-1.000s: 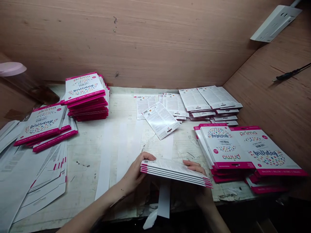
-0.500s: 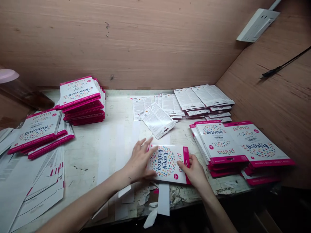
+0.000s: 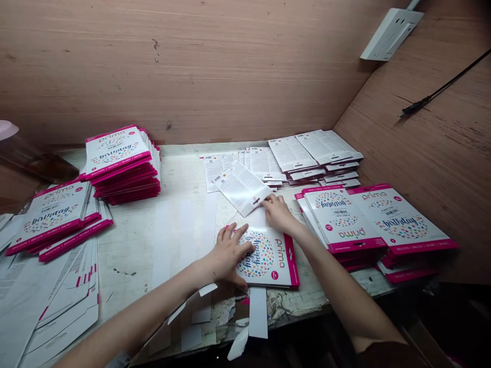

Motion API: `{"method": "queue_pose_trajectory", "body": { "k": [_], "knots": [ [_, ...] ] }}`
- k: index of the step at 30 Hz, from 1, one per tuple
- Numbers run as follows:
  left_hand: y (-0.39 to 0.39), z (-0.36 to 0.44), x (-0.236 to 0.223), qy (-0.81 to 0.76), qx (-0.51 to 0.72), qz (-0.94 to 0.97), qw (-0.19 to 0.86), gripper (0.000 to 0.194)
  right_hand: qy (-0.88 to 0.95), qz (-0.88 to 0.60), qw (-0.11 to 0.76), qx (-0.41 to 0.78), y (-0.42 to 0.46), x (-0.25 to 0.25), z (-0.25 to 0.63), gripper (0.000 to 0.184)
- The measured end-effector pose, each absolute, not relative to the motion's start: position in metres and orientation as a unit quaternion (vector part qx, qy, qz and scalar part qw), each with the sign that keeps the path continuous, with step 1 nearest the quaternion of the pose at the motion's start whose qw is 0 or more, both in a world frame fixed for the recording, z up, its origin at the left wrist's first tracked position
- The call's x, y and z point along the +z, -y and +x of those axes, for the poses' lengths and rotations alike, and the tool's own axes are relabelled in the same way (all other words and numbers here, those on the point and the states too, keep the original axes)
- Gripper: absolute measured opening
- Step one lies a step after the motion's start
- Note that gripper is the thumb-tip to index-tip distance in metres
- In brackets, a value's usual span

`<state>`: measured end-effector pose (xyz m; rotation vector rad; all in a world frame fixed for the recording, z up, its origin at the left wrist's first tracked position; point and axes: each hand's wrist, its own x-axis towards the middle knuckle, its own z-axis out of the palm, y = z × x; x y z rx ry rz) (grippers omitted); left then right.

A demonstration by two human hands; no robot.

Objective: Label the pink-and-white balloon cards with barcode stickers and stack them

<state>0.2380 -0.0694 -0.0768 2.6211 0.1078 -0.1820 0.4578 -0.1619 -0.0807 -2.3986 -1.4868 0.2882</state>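
A small stack of "happy birthday" balloon packets (image 3: 258,255) lies flat near the table's front edge, printed fronts up with the magenta end to the right. My left hand (image 3: 232,255) rests on its left part, fingers spread and thumb at the near edge. Just behind the stack, my right hand (image 3: 278,212) pinches the near right corner of a single balloon packet (image 3: 243,186), by its hang hole. That packet shows its white printed back and slants over other face-down packets (image 3: 217,168); its held corner looks slightly raised.
Stacks of packets stand at back left (image 3: 123,168), back right (image 3: 326,153) and right (image 3: 368,225). Loose white card sleeves (image 3: 65,301) cover the left front. A lidded bottle (image 3: 34,158) leans at far left. White strips (image 3: 258,312) lie under the work.
The stack, earlier held face down in both hands, was turned face up and laid on the table. My right hand left it and reached forward to the loose packet.
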Motion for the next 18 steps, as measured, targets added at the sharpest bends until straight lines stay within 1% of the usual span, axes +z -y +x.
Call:
{"method": "queue_pose_trajectory", "body": {
  "k": [1, 3, 4, 7, 8, 9, 12, 15, 16, 18],
  "knots": [
    [0.07, 0.239, -0.076, -0.041, -0.069, 0.965, 0.249, 0.094, 0.518, -0.835, 0.152, 0.107, 0.152, -0.082, 0.465, 0.038],
    [0.071, 0.241, -0.075, -0.041, -0.073, 0.967, 0.239, 0.097, 0.516, -0.834, 0.151, 0.126, 0.14, -0.084, 0.475, 0.032],
    [0.072, 0.242, -0.074, -0.04, -0.076, 0.969, 0.232, 0.099, 0.514, -0.833, 0.151, 0.136, 0.136, -0.084, 0.479, 0.032],
    [0.075, 0.243, -0.072, -0.034, -0.075, 0.975, 0.209, 0.102, 0.502, -0.837, 0.149, 0.16, 0.131, -0.083, 0.484, 0.057],
    [0.075, 0.242, -0.072, -0.032, -0.071, 0.976, 0.203, 0.101, 0.495, -0.84, 0.15, 0.163, 0.13, -0.082, 0.484, 0.062],
    [0.076, 0.242, -0.072, -0.03, -0.066, 0.977, 0.199, 0.1, 0.489, -0.843, 0.152, 0.166, 0.129, -0.082, 0.485, 0.062],
    [0.077, 0.24, -0.073, -0.028, -0.062, 0.979, 0.193, 0.098, 0.483, -0.842, 0.161, 0.179, 0.124, -0.083, 0.486, 0.055],
    [0.077, 0.24, -0.074, -0.028, -0.061, 0.979, 0.194, 0.096, 0.485, -0.833, 0.178, 0.199, 0.119, -0.081, 0.488, 0.054],
    [0.077, 0.24, -0.074, -0.028, -0.058, 0.979, 0.195, 0.096, 0.486, -0.83, 0.186, 0.201, 0.119, -0.078, 0.487, 0.048],
    [0.076, 0.239, -0.076, -0.028, -0.048, 0.979, 0.198, 0.095, 0.491, -0.824, 0.213, 0.187, 0.122, -0.068, 0.483, 0.029]
  ]
}}
